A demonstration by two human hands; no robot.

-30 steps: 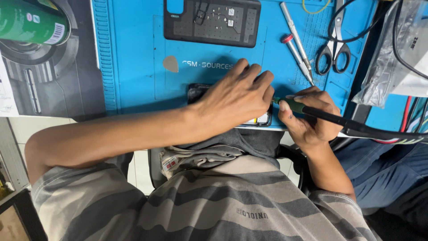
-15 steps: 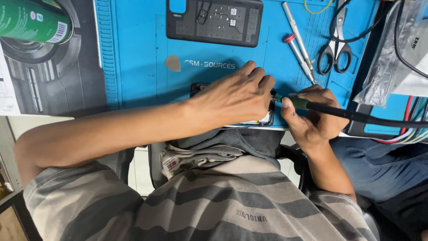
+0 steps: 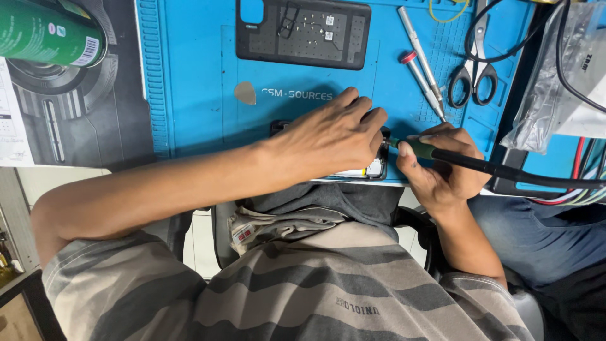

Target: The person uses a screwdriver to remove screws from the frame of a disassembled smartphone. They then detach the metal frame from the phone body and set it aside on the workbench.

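My left hand (image 3: 331, 136) lies flat over an opened phone (image 3: 372, 169) at the near edge of the blue work mat (image 3: 189, 95), covering most of it. My right hand (image 3: 442, 167) grips a soldering iron (image 3: 420, 149) with a green collar and black cable; its tip points left at the phone's right end, beside my left fingers. The tip itself is hidden between the hands.
A black phone back cover (image 3: 303, 31) with small parts on it lies at the mat's far side. Two screwdrivers (image 3: 420, 63) and scissors (image 3: 473, 69) lie to the right. A green can (image 3: 44, 35) is far left. Plastic bag (image 3: 555, 82) and cables (image 3: 568, 189) at right.
Both hands stay over the phone, which has shifted slightly right in view along with the mat as the head moved. The iron remains at the phone's right end.
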